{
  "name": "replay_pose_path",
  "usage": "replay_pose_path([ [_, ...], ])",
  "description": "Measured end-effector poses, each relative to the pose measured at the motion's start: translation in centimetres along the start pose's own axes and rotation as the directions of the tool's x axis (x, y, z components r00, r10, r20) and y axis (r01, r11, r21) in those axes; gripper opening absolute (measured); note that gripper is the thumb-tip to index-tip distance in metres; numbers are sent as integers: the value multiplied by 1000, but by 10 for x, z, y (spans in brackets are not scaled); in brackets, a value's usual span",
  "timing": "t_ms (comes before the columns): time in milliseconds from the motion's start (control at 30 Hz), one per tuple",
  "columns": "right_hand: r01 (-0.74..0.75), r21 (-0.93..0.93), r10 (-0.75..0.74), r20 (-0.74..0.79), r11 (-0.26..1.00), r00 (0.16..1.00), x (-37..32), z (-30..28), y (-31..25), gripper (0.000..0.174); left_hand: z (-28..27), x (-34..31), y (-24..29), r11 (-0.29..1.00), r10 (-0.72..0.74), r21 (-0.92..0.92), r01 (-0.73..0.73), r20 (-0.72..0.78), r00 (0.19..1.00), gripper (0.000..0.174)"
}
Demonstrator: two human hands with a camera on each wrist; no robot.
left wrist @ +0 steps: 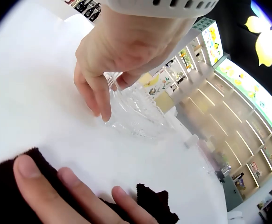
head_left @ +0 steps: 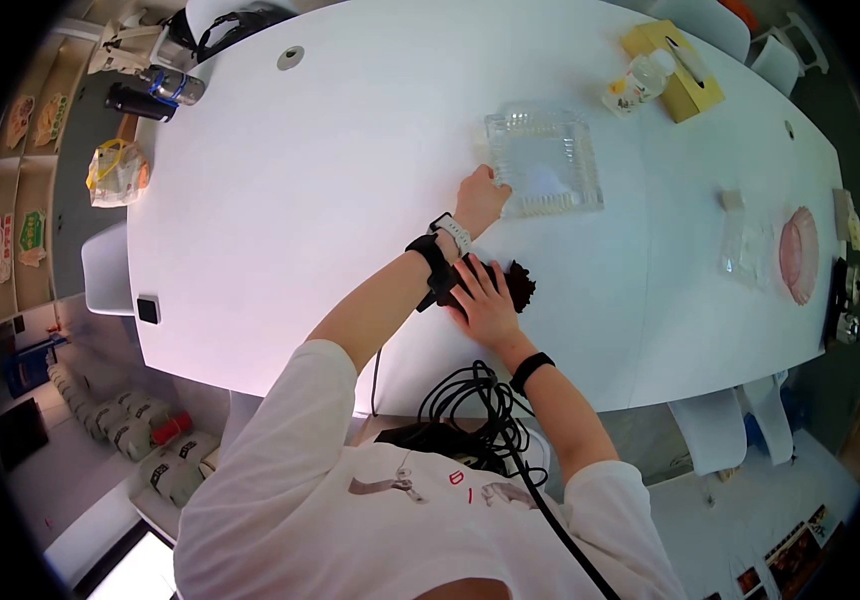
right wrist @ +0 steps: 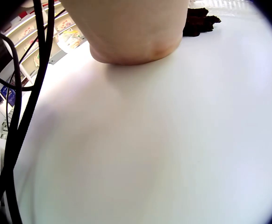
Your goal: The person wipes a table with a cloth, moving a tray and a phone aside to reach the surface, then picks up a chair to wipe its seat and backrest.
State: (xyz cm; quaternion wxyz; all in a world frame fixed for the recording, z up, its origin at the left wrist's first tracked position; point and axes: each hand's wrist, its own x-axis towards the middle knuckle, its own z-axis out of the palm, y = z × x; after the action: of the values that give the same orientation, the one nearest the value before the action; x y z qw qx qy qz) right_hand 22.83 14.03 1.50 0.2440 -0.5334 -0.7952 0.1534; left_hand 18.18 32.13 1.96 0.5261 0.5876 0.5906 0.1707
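Note:
My left hand (head_left: pixel 482 197) reaches to the near left corner of a square, clear tray (head_left: pixel 595 165) with ribbed sides. In the left wrist view its fingers and thumb pinch the edge of the clear tray (left wrist: pixel 131 112). Nearer to the body, my right hand (head_left: pixel 490 305) rests on a dark brown-black cloth (head_left: pixel 522 285), fingers spread out over it. The bunched end of the cloth pokes out beyond the fingertips, also in the left wrist view. Only the heel of my right hand (right wrist: pixel 136 37) shows in the right wrist view, with the dark cloth (right wrist: pixel 199 24) beyond it.
A bottle (head_left: pixel 640 85) and a yellow tissue box (head_left: pixel 685 95) stand at the back right of the white table (head_left: pixel 350 150). Further right lie a clear plastic bag (head_left: pixel 745 245) and a pink oval item (head_left: pixel 798 256). Coiled black cables (head_left: pixel 480 400) hang at the near edge.

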Motion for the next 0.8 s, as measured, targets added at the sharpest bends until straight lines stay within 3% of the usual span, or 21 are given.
replay_pose_path([
  [67, 2, -8, -2, 14, 1000, 1000, -3, 7, 3, 30, 6, 9, -18, 976, 94, 194, -98, 32, 995, 41],
  [133, -29, -44, 33, 93, 999, 995, 3, 2, -2, 36, 4, 14, -28, 847, 243, 469, -252, 81, 967, 43],
  [200, 14, -143, -4, 73, 990, 997, -1, 11, 0, 43, -22, -17, -4, 942, -17, 333, 38, -65, 998, 40],
  [233, -5, -98, 16, 111, 995, 994, 1, 4, -5, 51, -34, -40, 6, 954, -155, 240, 180, -117, 981, 39],
  [267, -18, -116, 40, 192, 993, 981, 3, 2, -6, 57, -43, -55, -12, 976, -186, 81, 201, -162, 969, 38],
  [333, 61, -219, -18, 194, 974, 981, -5, 15, 5, 61, -74, -81, -62, 956, -234, -236, 176, -249, 940, 36],
  [400, 65, -211, -12, 241, 975, 970, -2, 17, 4, 63, -123, -143, -90, 974, -192, -210, 85, -563, 804, 33],
  [433, 112, -174, -64, 262, 978, 963, 5, 16, 0, 62, -137, -168, -140, 1000, 11, 11, -3, -779, 627, 27],
  [467, 153, -138, -110, 278, 979, 954, 18, 15, -7, 62, -154, -203, -167, 993, -119, -96, 71, -856, 504, 28],
  [500, 194, -88, -154, 341, 977, 927, 36, 18, -16, 62, -175, -240, -186, 947, 42, 152, 284, -932, 359, 31],
  [533, 246, -39, -214, 374, 969, 902, 56, 26, -24, 61, -187, -268, -225, 913, 45, 113, 391, -983, 180, 37],
  [567, 302, -34, -267, 383, 953, 884, 79, 38, -28, 60, -197, -298, -252, 863, -111, -76, 499, -993, 41, 43],
  [600, 337, -18, -307, 372, 941, 876, 104, 53, -29, 58, -203, -321, -287, 740, -156, -168, 652, -985, -78, 51],
  [667, 406, -82, -369, 284, 910, 885, 164, 86, -21, 59, -209, -347, -336, 685, -290, -408, 604, -913, -287, 55],
  [700, 384, -135, -347, 238, 913, 907, 200, 99, -17, 58, -214, -350, -344, 731, -450, -553, 400, -831, -327, 56],
  [767, 289, -247, -276, 87, 925, 957, 276, 130, 13, 55, -231, -343, -352, 663, -732, -746, -66, -626, -269, 58],
  [800, 186, -326, -195, 7, 927, 981, 314, 144, 31, 57, -235, -343, -350, 675, -724, -736, -51, -648, -237, 59],
])
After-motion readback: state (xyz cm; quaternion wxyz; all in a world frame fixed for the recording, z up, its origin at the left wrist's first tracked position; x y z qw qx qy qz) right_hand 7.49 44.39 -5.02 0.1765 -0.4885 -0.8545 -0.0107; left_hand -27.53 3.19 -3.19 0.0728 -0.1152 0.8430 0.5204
